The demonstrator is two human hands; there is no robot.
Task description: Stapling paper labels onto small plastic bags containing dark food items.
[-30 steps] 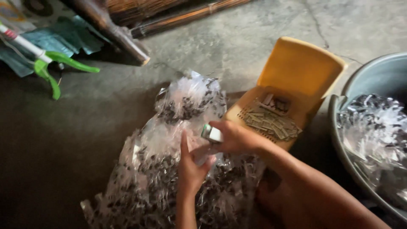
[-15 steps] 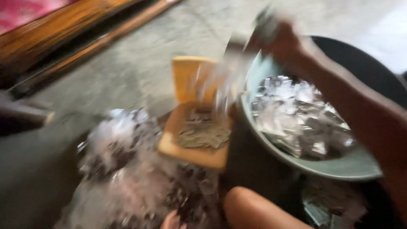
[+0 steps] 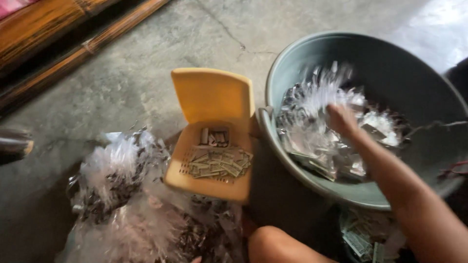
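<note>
The right hand (image 3: 341, 119) has left the clear plastic heap (image 3: 131, 204) on the floor and now reaches into one grey basin (image 3: 390, 63), touching shiny packets (image 3: 312, 141) (grip unclear, blurred). Left hand unseen. One yellow tray (image 3: 209, 97) stands between.

Head view, looking down at a concrete floor (image 3: 146, 83). The right hand (image 3: 341, 119) reaches into a grey-green basin (image 3: 390, 63) among clear plastic packets (image 3: 317, 141), its grip blurred. Just beside the basin's rim stands a small yellow plastic chair (image 3: 212, 97) bearing paper slips (image 3: 219, 163). Clear bags of dark pieces (image 3: 122, 190) lie at lower left; bamboo poles (image 3: 73, 53) cross the upper left.
</note>
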